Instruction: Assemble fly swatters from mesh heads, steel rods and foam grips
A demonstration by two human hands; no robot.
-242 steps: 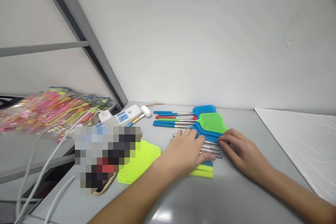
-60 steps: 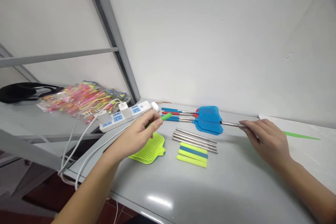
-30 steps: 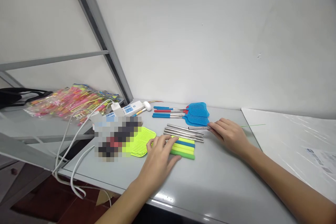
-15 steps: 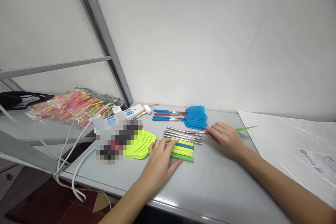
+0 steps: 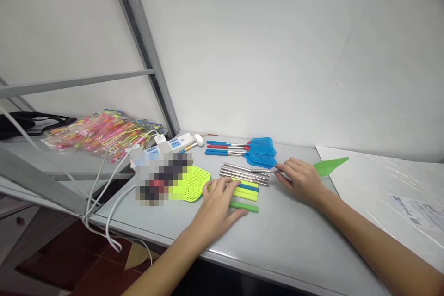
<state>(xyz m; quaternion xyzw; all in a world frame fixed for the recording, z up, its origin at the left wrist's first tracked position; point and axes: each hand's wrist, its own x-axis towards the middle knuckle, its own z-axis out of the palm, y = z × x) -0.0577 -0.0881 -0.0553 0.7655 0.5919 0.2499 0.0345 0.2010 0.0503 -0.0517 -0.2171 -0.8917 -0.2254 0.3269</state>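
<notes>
My right hand (image 5: pixel 301 179) is closed around the metal rod of a green fly swatter (image 5: pixel 329 166). Its bare rod points left over the loose metal tubes (image 5: pixel 244 175), and its green head sticks out past the hand to the right. My left hand (image 5: pixel 217 203) rests over a row of coloured handle tubes, with thumb and fingers apart. Yellow and blue tubes (image 5: pixel 248 189) show beyond its fingertips. A green handle tube (image 5: pixel 248 206) runs out from under the palm, near the thumb; its left end is hidden.
Finished-looking fly swatters with blue heads (image 5: pixel 262 146) lie near the wall. Yellow-green swatter heads (image 5: pixel 197 183) are left of my left hand. A power strip (image 5: pixel 180 142) with white cables stands behind a blurred patch. Bagged colourful items (image 5: pixel 100 134) lie left; a white wrapped package (image 5: pixel 374 180) lies right.
The green swatter head has turned, showing more of its flat face. A gap has widened between the green handle tube and the yellow ones. The camera view has shifted slightly.
</notes>
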